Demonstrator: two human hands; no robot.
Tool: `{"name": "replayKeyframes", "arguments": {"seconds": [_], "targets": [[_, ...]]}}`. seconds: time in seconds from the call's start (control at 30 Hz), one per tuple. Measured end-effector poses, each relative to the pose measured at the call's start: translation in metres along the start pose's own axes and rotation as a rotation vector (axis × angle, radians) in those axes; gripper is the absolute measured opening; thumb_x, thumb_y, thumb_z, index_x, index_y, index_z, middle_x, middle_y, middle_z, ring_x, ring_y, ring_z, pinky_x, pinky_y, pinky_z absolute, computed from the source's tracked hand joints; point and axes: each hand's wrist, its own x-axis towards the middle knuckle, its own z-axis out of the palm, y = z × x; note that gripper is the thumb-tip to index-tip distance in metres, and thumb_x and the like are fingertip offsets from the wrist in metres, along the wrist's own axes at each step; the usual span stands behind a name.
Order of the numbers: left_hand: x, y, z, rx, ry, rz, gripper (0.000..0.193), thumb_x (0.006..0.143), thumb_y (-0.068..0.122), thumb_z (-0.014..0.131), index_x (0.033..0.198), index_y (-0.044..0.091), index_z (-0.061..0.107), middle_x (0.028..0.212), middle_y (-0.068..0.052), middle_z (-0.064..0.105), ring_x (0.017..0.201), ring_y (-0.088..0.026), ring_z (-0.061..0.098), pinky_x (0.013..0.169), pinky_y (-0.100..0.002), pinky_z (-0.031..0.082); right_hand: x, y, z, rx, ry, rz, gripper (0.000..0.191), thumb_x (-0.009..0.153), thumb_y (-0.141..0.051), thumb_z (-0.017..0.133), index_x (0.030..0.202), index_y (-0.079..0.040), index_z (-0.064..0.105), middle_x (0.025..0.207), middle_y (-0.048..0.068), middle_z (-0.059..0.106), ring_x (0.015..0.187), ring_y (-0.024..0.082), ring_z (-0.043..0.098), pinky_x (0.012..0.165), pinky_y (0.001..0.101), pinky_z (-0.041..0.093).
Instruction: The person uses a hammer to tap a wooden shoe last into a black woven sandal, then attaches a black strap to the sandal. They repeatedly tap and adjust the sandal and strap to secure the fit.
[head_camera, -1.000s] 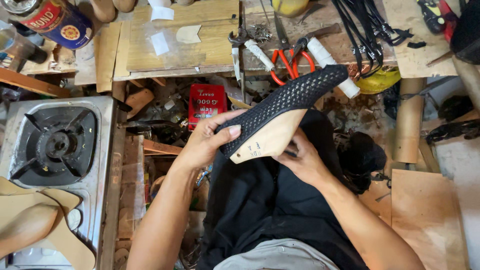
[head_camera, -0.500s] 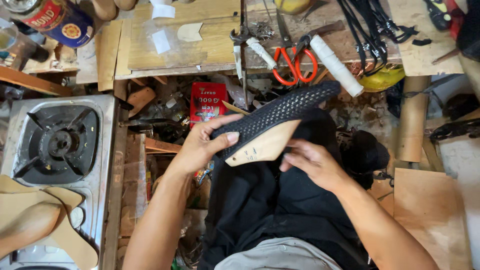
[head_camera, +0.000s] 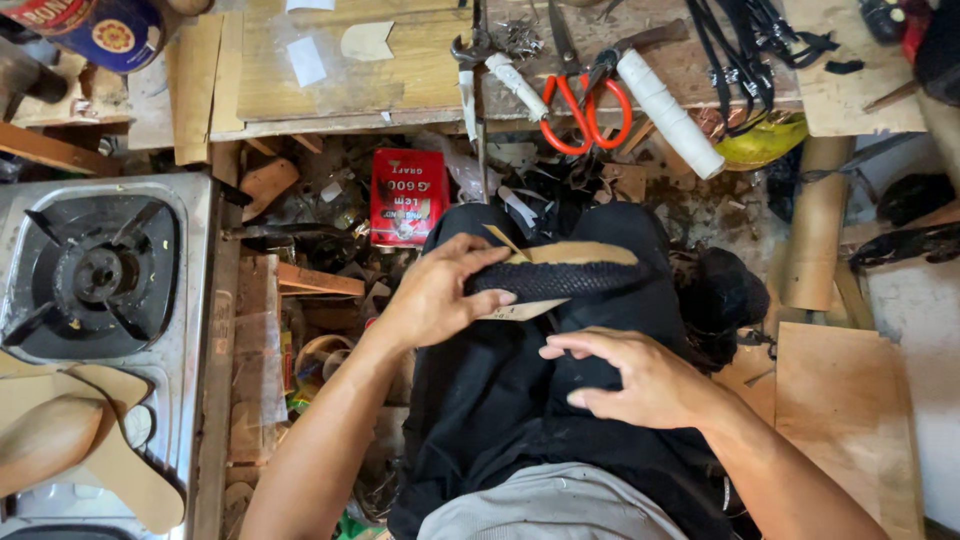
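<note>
1 left grip (head_camera: 440, 295) clasps the black woven shoe piece (head_camera: 560, 272); right grip (head_camera: 640, 380) open just below

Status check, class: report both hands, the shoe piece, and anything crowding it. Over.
Left hand grips black woven shoe upper over lap. Right hand open, off it, just below. Red tin beyond, apart.

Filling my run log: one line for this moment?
left hand: grips black woven shoe upper | right hand: free, open over lap | red-handled scissors: on bench
</note>
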Motion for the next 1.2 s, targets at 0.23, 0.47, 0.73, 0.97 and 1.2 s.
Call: {"name": "replayKeyframes", "arguments": {"seconds": [0.23, 0.47, 0.73, 0.97, 1.2], "targets": [[-0.016, -0.006, 0.016, 0.224, 0.068, 0.191, 0.06, 0.076, 0.027, 0.085, 0.131, 0.008, 0.066, 0.13, -0.014, 0.061, 0.112, -0.035, 0.059, 0.093, -0.044, 0.05, 0.035, -0.004, 0.009, -0.368, 0.094, -0.119, 0.027, 0.082, -0.006, 0.071, 0.109, -0.003, 0.074, 0.082, 0.008, 0.069, 0.079, 0.027, 0.066, 0.069, 0.0401, 0.053], [-0.032, -0.018, 0.03, 0.113, 0.159, 0.198, 0.061, 0.072, 0.022, 0.086, 0.125, 0.002, 0.062, 0.133, -0.012, 0.061, 0.111, -0.035, 0.059, 0.096, -0.044, 0.05, 0.065, -0.007, 0.01, -0.577, 0.136, -0.309, 0.02, 0.079, -0.013, 0.074, 0.098, -0.014, 0.078, 0.087, 0.005, 0.062, 0.083, 0.025, 0.062, 0.071, 0.0399, 0.047], [-0.037, -0.027, 0.033, 0.15, 0.211, 0.247, 0.059, 0.073, 0.021, 0.084, 0.124, 0.002, 0.062, 0.132, -0.013, 0.059, 0.109, -0.035, 0.058, 0.095, -0.045, 0.05, 0.079, 0.003, 0.014, -0.56, 0.103, -0.343, 0.021, 0.078, -0.014, 0.076, 0.099, -0.016, 0.078, 0.085, 0.002, 0.059, 0.084, 0.022, 0.061, 0.072, 0.0397, 0.04], [-0.038, -0.029, 0.037, 0.21, 0.208, 0.263, 0.054, 0.074, 0.023, 0.083, 0.121, 0.005, 0.065, 0.13, -0.012, 0.06, 0.107, -0.034, 0.058, 0.088, -0.045, 0.048, 0.081, 0.015, 0.015, -0.555, 0.114, -0.307, 0.019, 0.077, -0.01, 0.077, 0.096, -0.015, 0.078, 0.086, 0.002, 0.064, 0.078, 0.023, 0.063, 0.069, 0.0398, 0.042], [-0.037, -0.026, 0.053, 0.144, 0.353, 0.219, 0.051, 0.079, 0.036, 0.085, 0.116, 0.007, 0.067, 0.125, -0.007, 0.062, 0.107, -0.031, 0.06, 0.089, -0.043, 0.049, 0.081, 0.015, 0.018, -0.456, 0.184, -0.243, 0.017, 0.081, -0.013, 0.078, 0.097, -0.011, 0.079, 0.085, 0.002, 0.068, 0.073, 0.023, 0.063, 0.068, 0.0376, 0.044]]}}
